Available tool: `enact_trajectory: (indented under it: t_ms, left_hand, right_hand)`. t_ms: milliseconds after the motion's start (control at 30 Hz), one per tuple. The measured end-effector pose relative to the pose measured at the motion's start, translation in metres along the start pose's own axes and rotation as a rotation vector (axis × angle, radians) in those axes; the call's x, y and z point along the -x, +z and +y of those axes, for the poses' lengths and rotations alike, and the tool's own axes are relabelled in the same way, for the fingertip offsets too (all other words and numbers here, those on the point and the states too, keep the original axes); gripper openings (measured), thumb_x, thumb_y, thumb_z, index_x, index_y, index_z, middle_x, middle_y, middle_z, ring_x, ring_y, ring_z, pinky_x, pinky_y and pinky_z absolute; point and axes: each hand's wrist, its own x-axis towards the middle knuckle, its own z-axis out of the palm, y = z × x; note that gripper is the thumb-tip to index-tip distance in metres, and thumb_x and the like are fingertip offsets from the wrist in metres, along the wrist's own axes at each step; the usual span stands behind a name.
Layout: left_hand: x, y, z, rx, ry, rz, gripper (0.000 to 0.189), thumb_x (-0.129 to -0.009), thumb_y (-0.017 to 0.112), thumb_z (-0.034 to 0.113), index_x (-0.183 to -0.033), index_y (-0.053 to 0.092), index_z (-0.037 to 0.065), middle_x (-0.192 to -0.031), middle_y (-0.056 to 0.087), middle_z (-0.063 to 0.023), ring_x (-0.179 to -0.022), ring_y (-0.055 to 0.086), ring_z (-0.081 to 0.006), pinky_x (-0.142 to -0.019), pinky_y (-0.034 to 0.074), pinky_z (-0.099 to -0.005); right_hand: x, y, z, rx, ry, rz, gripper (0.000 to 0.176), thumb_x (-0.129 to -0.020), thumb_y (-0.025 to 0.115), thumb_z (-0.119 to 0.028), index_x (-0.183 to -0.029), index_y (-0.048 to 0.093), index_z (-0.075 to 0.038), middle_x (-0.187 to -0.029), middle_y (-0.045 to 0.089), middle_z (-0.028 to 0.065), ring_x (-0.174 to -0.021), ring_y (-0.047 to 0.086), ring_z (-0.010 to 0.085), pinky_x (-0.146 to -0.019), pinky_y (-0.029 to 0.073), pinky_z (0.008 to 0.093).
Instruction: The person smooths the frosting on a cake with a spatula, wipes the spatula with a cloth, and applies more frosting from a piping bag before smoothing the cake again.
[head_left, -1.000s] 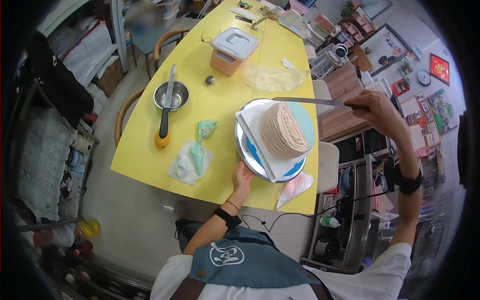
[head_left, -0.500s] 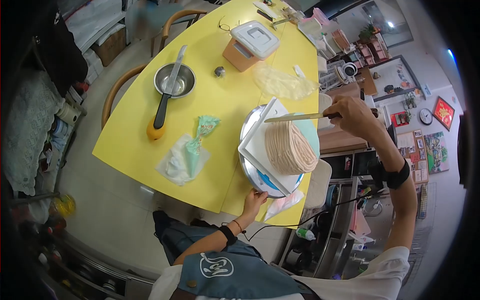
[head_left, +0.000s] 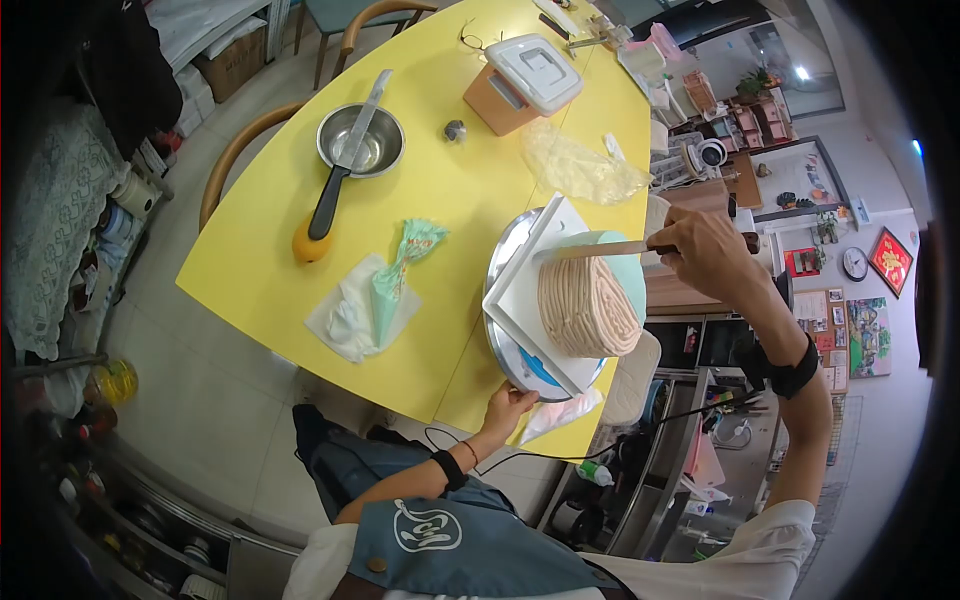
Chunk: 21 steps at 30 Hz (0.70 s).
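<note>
A cake (head_left: 590, 305) with wavy beige-pink piping and a smooth mint-green part sits on a white square board (head_left: 527, 255). Beneath the board is a round metal cake turntable (head_left: 500, 349). My left hand (head_left: 510, 405) pinches the turntable's near rim. In my right hand (head_left: 703, 248) is an icing spatula (head_left: 610, 249), gripped by its dark handle. Its blade lies along the edge where the piping meets the mint-green part. A pink-filled piping bag (head_left: 560, 415) lies beside my left hand, partly under the turntable's edge.
Left on the yellow table (head_left: 270, 280) are a steel bowl (head_left: 385, 150) with a black-handled spatula (head_left: 335, 190) across it, an orange fruit (head_left: 311, 243), and a mint piping bag (head_left: 392, 285) on white wrap. Behind stand a lidded tub (head_left: 500, 95) and a crumpled plastic bag (head_left: 580, 165).
The spatula has slid a little right and down, its tip drawn in from beyond the piping. My left hand keeps its place on the turntable rim. The whole view has shifted slightly.
</note>
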Motion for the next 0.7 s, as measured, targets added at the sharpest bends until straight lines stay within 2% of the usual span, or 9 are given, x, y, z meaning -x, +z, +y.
enact_trajectory:
  t_ms: [67,167,700]
  left_hand:
    - [0.0027,0.001,0.0057,0.001,0.003,-0.001,0.037,-0.085,0.058,0.012,-0.116,0.042,0.0,-0.102,0.058,-0.0092,-0.093,0.058,-0.016,-0.081,0.048,-0.027]
    - [0.0005,0.001,-0.0012,0.05,0.068,0.039,0.033,-0.082,0.063,0.016,-0.106,0.047,0.0,-0.091,0.061,-0.0077,-0.081,0.06,-0.0136,-0.07,0.049,-0.025]
    - [0.0012,-0.0018,0.001,0.067,0.068,0.052,0.035,-0.082,0.063,0.019,-0.104,0.047,-0.002,-0.091,0.062,-0.0105,-0.082,0.061,-0.0157,-0.072,0.049,-0.0265]
  right_hand:
    - [-0.0011,0.0004,-0.0006,0.0,0.007,0.005,0.021,-0.068,0.063,-0.004,-0.089,0.069,-0.007,-0.082,0.06,0.01,-0.075,0.059,0.028,-0.07,0.045,0.0372]
    - [-0.004,0.001,0.0003,-0.011,0.015,0.012,0.021,-0.069,0.063,-0.004,-0.089,0.069,-0.007,-0.082,0.061,0.0102,-0.075,0.059,0.0284,-0.07,0.045,0.0371]
    - [-0.0073,0.0003,0.0001,-0.025,0.033,-0.001,0.02,-0.068,0.06,-0.004,-0.087,0.069,-0.006,-0.081,0.061,0.0123,-0.076,0.058,0.0295,-0.071,0.044,0.0376]
